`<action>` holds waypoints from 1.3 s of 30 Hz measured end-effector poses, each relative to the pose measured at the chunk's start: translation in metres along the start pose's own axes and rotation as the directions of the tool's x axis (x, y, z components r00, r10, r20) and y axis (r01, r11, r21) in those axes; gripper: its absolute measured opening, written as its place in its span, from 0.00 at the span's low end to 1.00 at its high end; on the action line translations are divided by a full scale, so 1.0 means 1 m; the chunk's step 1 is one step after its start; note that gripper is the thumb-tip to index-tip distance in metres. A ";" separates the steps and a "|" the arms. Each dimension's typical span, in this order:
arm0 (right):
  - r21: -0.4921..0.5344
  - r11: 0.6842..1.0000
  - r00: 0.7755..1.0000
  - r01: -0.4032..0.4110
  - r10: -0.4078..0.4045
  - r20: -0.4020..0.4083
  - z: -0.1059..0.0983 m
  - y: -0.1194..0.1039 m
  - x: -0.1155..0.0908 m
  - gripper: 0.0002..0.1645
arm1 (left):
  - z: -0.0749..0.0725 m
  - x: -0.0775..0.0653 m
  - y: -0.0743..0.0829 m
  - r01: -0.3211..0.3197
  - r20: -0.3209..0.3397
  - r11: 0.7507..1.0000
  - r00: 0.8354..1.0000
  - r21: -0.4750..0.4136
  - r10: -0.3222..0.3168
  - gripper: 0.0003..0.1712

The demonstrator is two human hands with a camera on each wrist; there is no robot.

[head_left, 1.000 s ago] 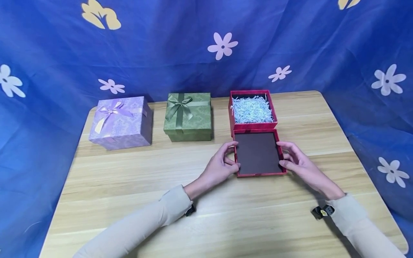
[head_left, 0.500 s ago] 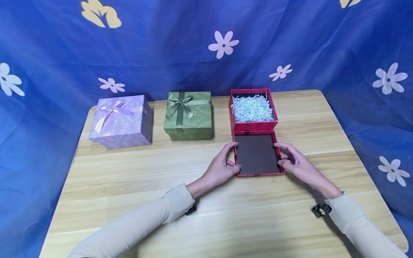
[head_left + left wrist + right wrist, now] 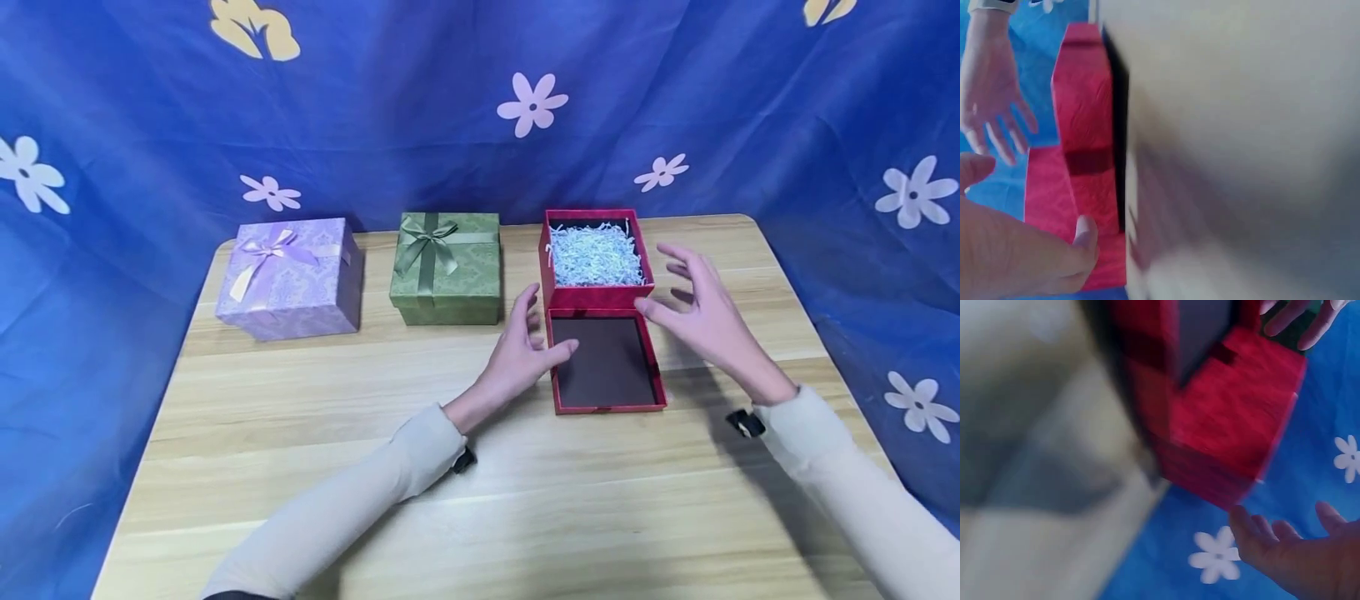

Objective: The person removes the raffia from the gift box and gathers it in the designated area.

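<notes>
A red box lid [image 3: 607, 362] lies with its dark inside up on the table, right in front of the red gift box [image 3: 597, 297]. Pale blue shredded paper [image 3: 597, 256] fills that box. My left hand [image 3: 517, 358] hovers at the lid's left side, thumb over its edge, fingers spread and holding nothing. To the right of the box, my right hand [image 3: 697, 312] is raised with loosely bent fingers and nothing in it. The right wrist view shows the fingers of the right hand [image 3: 1291, 550] beside a corner of the red box [image 3: 1235, 412].
A green gift box [image 3: 447, 275] with a ribbon bow stands to the left of the red one. Farther left is a purple gift box [image 3: 288, 279], also with a bow. Behind the wooden table [image 3: 360, 467] hangs a blue flowered cloth [image 3: 420, 108].
Both hands have let go of the red lid's sides. They have risen and moved toward the red box, the right one farther. The lid stays in front of the box.
</notes>
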State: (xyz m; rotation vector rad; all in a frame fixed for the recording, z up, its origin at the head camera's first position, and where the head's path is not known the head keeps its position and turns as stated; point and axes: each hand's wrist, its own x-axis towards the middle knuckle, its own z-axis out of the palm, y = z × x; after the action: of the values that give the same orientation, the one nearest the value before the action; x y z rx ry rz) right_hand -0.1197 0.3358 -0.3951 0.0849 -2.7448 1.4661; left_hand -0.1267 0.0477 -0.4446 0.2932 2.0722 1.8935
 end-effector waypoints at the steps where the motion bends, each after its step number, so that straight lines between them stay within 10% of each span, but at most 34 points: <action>1: -0.026 0.999 1.000 0.027 -0.027 -0.004 0.000 -0.006 0.008 0.53 | 0.000 0.005 0.001 -0.020 -0.007 1.000 1.000 -0.007 0.020 0.62; 9: -0.256 0.941 0.971 0.219 -0.186 0.148 0.011 -0.033 0.071 0.52 | 0.004 0.042 0.001 -0.067 -0.074 0.989 0.994 0.133 0.077 0.69; 22: -0.441 0.882 0.933 0.163 0.007 0.360 0.050 -0.034 0.118 0.53 | 0.012 0.072 -0.008 -0.054 -0.064 0.995 0.996 0.088 0.060 0.72; 30: -0.443 0.885 0.849 0.142 0.121 0.515 0.051 -0.021 0.141 0.65 | 0.012 0.090 -0.017 -0.037 -0.057 0.994 0.997 0.107 0.043 0.77; 39: -0.279 0.935 0.816 0.219 -0.019 0.578 0.055 0.002 0.155 0.67 | 0.008 0.094 -0.011 0.036 -0.090 0.992 0.996 0.117 -0.025 0.75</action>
State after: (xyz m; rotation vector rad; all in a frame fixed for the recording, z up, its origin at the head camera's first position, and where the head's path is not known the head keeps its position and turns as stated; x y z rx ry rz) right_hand -0.2745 0.2861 -0.4197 0.7997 -3.3232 1.0389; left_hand -0.2107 0.0876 -0.4653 0.2073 2.2390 1.7991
